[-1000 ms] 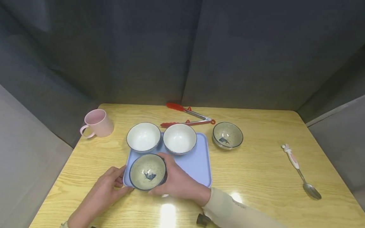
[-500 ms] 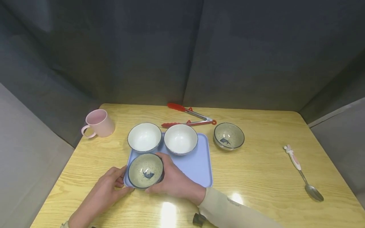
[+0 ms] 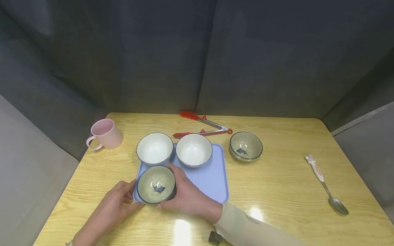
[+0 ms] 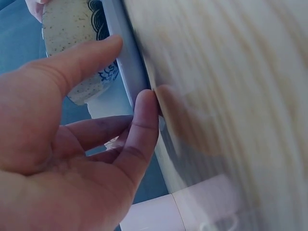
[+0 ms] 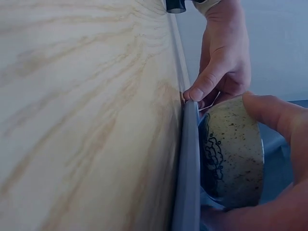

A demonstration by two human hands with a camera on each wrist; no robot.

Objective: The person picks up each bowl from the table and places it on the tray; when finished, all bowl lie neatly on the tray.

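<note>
A speckled grey-green bowl (image 3: 156, 184) with a blue fish painted inside sits upright at the front left of the blue tray (image 3: 212, 177). My right hand (image 3: 189, 196) grips its right side, fingers behind and thumb at the front. Dark pattern rings the bowl's lower wall in the right wrist view. My left hand (image 3: 115, 201) holds the tray's front left corner, thumb along the front edge and fingers at the left edge. Two white bowls, a left one (image 3: 155, 148) and a right one (image 3: 194, 150), stand side by side at the tray's back.
Red-tipped tongs (image 3: 188, 115) lie spread behind the tray. Another speckled fish bowl (image 3: 246, 145) stands right of the tray on the wooden table (image 3: 277, 184). At the far left is a pink mug (image 3: 108, 134); a spoon (image 3: 316, 172) with a rabbit handle lies far right.
My right hand and the speckled bowl have shifted slightly left on the tray. The left hand keeps its place at the tray corner.
</note>
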